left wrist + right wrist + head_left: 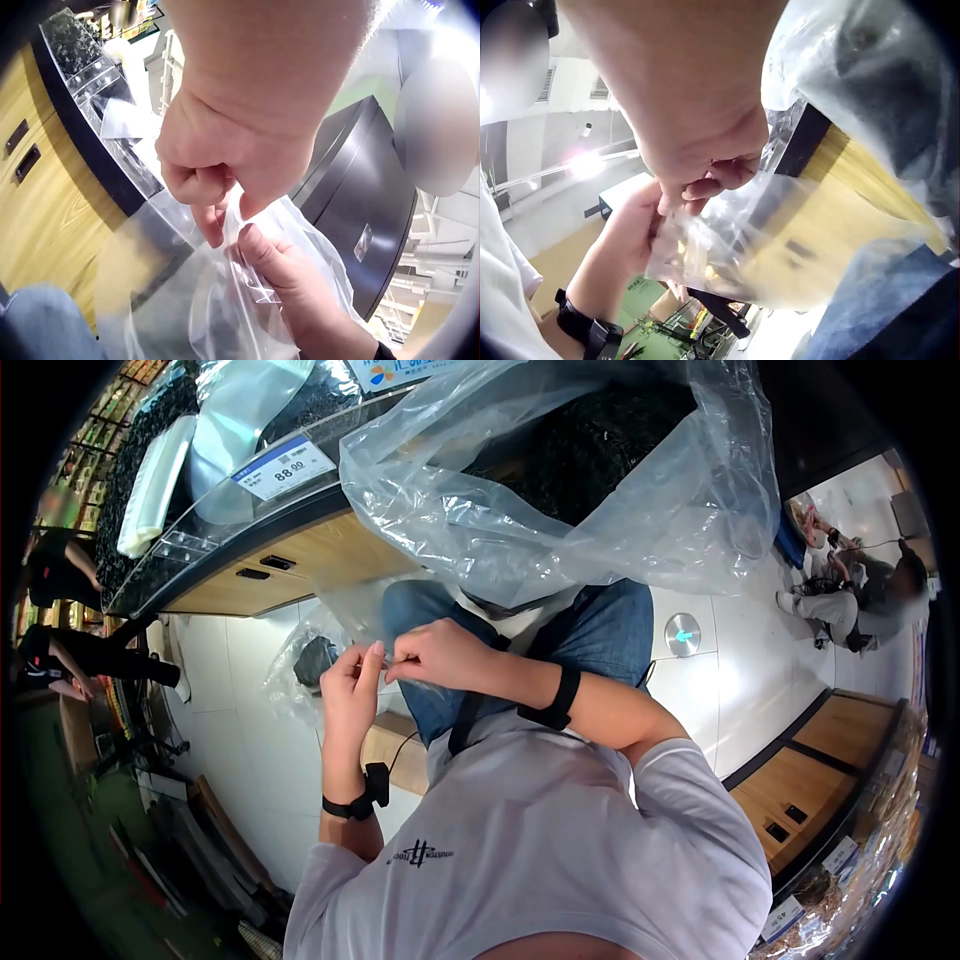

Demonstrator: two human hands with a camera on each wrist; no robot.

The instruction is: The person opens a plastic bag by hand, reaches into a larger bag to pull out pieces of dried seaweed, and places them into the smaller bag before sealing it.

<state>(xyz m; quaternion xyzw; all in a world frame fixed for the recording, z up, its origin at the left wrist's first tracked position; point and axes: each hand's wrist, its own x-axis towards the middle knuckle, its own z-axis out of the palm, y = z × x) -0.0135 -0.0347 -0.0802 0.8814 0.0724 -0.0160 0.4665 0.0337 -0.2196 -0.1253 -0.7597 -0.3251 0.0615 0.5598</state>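
Close together over the lap, both hands pinch the rim of a thin clear plastic bag [802,247]. My left hand [350,695] grips it between thumb and fingers. Beside it, my right hand [445,655] has its fingers curled, with the thumb at the same edge. In the left wrist view, the bag [202,300] hangs in folds below the fingertips. A large clear plastic bag [450,535] stands wide open beyond the knees, with dark, dried-looking strands [600,445] inside.
A smaller clear bag [315,660] with something dark inside lies left of the knees. Ahead is a wooden display counter [230,590] with a price tag [285,468]. People are at far left and right. Another wooden cabinet [815,760] stands behind right.
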